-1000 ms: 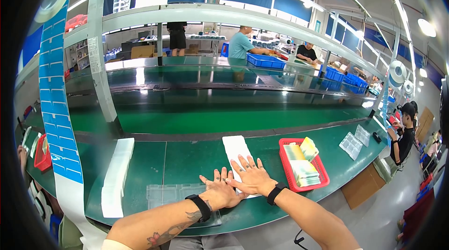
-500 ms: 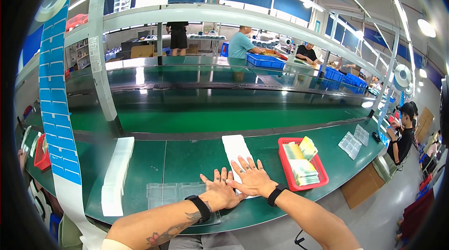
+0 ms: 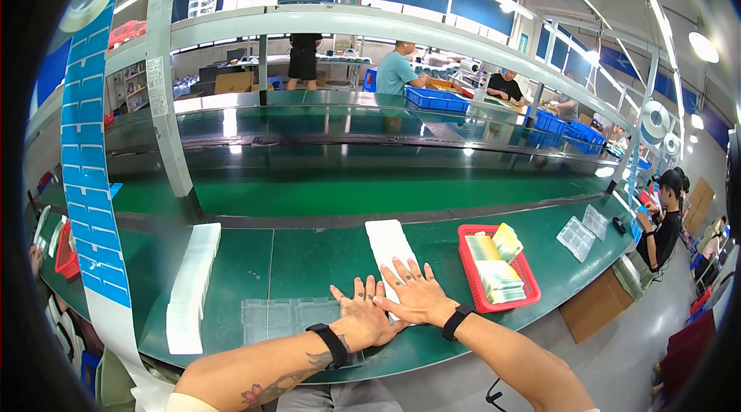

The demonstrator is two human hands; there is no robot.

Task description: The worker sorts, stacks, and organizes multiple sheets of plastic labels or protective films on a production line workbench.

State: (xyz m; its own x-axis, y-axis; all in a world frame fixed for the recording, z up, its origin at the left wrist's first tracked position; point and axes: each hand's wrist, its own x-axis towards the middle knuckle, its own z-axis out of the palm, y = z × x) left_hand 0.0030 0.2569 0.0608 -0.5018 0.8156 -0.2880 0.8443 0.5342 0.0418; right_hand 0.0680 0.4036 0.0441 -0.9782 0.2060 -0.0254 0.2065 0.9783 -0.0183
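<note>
My right hand (image 3: pixel 417 296) lies flat with fingers spread on the near part of a row of overlapping white sheets or cards (image 3: pixel 388 239). The row runs away from me across the green worktable (image 3: pixel 309 258). Beside it, my left hand (image 3: pixel 366 315) has its fingers stretched out, and its fingertips reach toward the right thumb. Whether my left palm touches the white row is hidden. Next to my left wrist lies a clear plastic tray (image 3: pixel 282 318), partly under the forearm. Neither hand grips anything.
Farther left lies a long row of overlapping pale, translucent pieces (image 3: pixel 193 288). A red basket (image 3: pixel 526 273) of yellowish cards stands to the right, with clear trays (image 3: pixel 577 238) beyond. A blue-patterned strip (image 3: pixel 94 180) hangs from a roll at left. Frame posts (image 3: pixel 168 126) rise behind; people work nearby.
Both hands keep their place and pose. The hanging blue strip has shifted slightly left, and the whole view has moved a little.
</note>
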